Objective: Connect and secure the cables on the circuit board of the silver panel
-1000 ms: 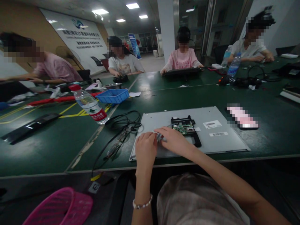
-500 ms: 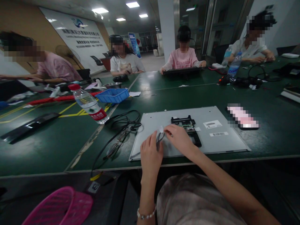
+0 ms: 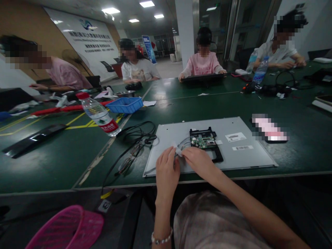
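A flat grey panel (image 3: 243, 155) lies near the table's front edge. On it sits a black frame (image 3: 218, 155) with a green circuit board (image 3: 201, 141). Grey cables (image 3: 184, 141) run from the board toward a small whitish tape piece (image 3: 178, 151). My left hand (image 3: 167, 167) is closed at the left side of this tape, over the panel's left part. From the right, my right hand (image 3: 198, 159) pinches the same tape, just below and left of the board. Both sets of fingertips nearly meet there.
Left of the panel are black cables (image 3: 137, 133), glasses (image 3: 127, 162) and a tilted water bottle (image 3: 100, 116). A blue tray (image 3: 126, 104) stands behind. A phone (image 3: 269, 129) lies right. Several people sit around the table. A pink basket (image 3: 88, 224) is below.
My right hand has moved slightly down, uncovering more of the circuit board and cables. The tape between my hands sits a little lower. At the far left, a person's arms have drawn back.
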Action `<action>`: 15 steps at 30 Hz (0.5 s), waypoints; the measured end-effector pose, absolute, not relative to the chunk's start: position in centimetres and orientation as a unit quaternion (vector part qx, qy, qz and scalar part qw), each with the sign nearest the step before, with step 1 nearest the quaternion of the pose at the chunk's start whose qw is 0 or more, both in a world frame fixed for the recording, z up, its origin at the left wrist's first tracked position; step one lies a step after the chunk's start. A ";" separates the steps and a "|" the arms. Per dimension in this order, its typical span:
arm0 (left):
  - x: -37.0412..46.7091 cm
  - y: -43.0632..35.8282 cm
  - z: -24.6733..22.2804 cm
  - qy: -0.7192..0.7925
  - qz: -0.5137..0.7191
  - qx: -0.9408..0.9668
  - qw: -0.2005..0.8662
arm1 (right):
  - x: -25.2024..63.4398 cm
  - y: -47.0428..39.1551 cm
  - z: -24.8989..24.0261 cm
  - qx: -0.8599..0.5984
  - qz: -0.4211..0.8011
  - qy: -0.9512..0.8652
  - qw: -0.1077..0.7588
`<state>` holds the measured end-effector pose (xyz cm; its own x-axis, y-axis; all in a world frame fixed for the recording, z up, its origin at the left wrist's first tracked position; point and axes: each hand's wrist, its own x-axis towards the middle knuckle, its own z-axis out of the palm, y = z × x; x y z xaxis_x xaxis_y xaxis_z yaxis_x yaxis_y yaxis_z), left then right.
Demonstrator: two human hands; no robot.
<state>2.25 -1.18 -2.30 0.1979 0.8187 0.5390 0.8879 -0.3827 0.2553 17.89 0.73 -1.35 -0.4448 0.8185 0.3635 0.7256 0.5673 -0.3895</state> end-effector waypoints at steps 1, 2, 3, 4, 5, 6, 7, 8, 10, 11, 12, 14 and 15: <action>2.2 -1.2 -2.4 -0.549 -0.295 -0.780 0.056 | 17.9 0.7 -1.4 -0.453 0.085 -0.847 0.264; 2.2 -1.2 -2.4 -0.549 -0.282 -0.785 0.055 | 17.9 0.6 -1.5 -0.450 0.082 -0.849 0.265; 2.2 -1.1 -2.4 -0.551 -0.269 -0.788 0.053 | 17.9 0.5 -1.6 -0.446 0.081 -0.851 0.266; 2.2 -1.1 -2.4 -0.554 -0.257 -0.790 0.050 | 17.9 0.4 -1.6 -0.443 0.081 -0.852 0.266; 2.2 -1.1 -2.3 -0.558 -0.247 -0.791 0.047 | 17.9 0.3 -1.6 -0.440 0.081 -0.854 0.266; 2.3 -1.0 -2.2 -0.562 -0.237 -0.792 0.043 | 18.0 0.2 -1.6 -0.438 0.081 -0.855 0.266; 2.3 -1.0 -2.1 -0.565 -0.230 -0.791 0.040 | 18.0 0.0 -1.6 -0.437 0.081 -0.855 0.267; 2.5 -0.9 -1.9 -0.569 -0.225 -0.790 0.037 | 18.1 -0.2 -1.7 -0.436 0.079 -0.855 0.269; 2.8 -0.7 -1.4 -0.575 -0.219 -0.788 0.035 | 18.3 -0.7 -1.8 -0.433 0.077 -0.856 0.274; 3.0 -0.6 -1.3 -0.578 -0.218 -0.786 0.037 | 18.4 -1.0 -1.8 -0.429 0.076 -0.857 0.275; 3.2 -0.5 -1.1 -0.580 -0.218 -0.784 0.039 | 18.5 -1.2 -1.9 -0.425 0.076 -0.859 0.275; 3.6 -0.2 -1.0 -0.585 -0.218 -0.780 0.042 | 18.7 -1.9 -2.0 -0.417 0.077 -0.864 0.273; 3.8 -0.1 -1.0 -0.588 -0.218 -0.778 0.041 | 18.8 -2.2 -1.9 -0.415 0.079 -0.865 0.273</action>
